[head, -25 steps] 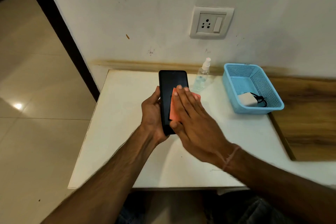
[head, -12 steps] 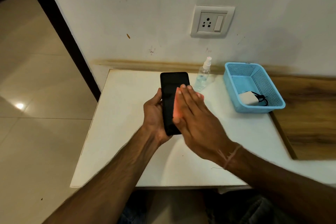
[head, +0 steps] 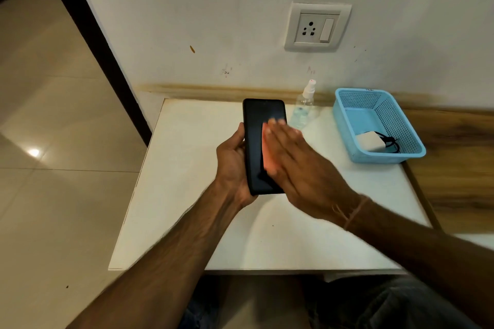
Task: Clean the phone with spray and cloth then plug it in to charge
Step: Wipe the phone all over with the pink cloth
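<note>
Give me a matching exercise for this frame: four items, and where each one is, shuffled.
Items:
1. phone
2. orange cloth
3. spray bottle
4. charger

Places:
A. in the blue basket
B. standing on the table by the wall
C. gripped in the left hand
D. pressed under the flat right hand

Pairs: 1-C, 2-D, 3-B, 4-A

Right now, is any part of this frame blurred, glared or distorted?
Head view: the right hand and orange cloth are motion-smeared over the phone; a glare spot sits on the floor tiles; wide-angle bending tilts the wall socket.
</note>
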The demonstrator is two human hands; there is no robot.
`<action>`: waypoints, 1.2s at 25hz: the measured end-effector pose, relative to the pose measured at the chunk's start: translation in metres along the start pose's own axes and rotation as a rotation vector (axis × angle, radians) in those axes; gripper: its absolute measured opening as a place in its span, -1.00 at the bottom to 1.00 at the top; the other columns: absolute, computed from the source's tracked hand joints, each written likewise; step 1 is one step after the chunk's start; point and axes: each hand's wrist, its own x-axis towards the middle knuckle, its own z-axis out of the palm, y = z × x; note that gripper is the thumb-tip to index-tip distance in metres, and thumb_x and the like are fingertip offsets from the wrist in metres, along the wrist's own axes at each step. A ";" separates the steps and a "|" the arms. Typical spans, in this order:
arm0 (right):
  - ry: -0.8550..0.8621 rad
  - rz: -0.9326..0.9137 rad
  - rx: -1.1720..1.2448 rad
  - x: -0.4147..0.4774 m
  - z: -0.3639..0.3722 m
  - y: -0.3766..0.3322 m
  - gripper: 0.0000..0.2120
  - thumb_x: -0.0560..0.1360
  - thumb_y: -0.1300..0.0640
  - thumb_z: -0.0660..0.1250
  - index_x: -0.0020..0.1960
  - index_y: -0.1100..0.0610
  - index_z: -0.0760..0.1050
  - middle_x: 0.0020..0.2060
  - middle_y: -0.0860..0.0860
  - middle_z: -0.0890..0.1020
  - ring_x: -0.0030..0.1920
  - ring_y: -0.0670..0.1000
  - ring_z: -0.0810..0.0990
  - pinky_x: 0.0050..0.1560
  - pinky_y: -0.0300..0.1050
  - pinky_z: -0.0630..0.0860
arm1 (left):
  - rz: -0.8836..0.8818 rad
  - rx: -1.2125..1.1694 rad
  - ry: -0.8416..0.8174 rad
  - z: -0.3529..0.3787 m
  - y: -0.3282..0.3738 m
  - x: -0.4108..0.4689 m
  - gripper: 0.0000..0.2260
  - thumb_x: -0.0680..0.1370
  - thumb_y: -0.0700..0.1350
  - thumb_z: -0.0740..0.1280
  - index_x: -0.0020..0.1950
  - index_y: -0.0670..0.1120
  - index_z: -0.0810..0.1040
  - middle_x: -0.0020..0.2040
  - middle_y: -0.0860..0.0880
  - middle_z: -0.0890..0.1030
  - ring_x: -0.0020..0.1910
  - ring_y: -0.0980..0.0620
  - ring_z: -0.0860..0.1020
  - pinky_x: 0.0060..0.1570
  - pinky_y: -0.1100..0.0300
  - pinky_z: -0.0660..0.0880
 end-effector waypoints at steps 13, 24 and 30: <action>0.012 0.048 0.048 0.027 0.004 -0.039 -0.35 0.61 -0.22 -0.20 0.58 0.13 -0.16 0.57 0.05 -0.14 0.56 0.00 -0.22 0.56 0.03 -0.10 | 0.073 -0.083 -0.101 0.001 -0.005 -0.001 -0.49 0.60 0.16 0.17 0.23 -0.20 0.65 0.22 -0.18 0.64 0.23 -0.16 0.60 0.36 -0.07 0.45; 0.005 -0.106 -0.167 -0.041 0.033 -0.043 -0.22 0.46 0.19 0.28 0.57 0.18 -0.04 0.56 0.11 0.06 0.55 0.17 0.01 0.50 0.13 0.09 | -0.065 -0.051 -0.161 0.007 0.001 -0.004 -0.35 0.63 0.26 0.04 0.39 -0.26 0.44 0.14 -0.23 0.58 0.00 -0.17 0.58 0.05 -0.03 0.57; -0.080 -0.139 -0.043 -0.051 0.012 -0.047 -0.12 0.32 0.37 0.42 0.52 0.18 0.05 0.51 0.11 0.17 0.50 0.18 0.15 0.45 0.11 0.22 | -0.038 -0.008 -0.151 0.003 0.000 -0.002 -0.35 0.61 0.28 0.05 0.36 -0.25 0.48 0.16 -0.23 0.57 0.02 -0.17 0.57 0.08 -0.04 0.56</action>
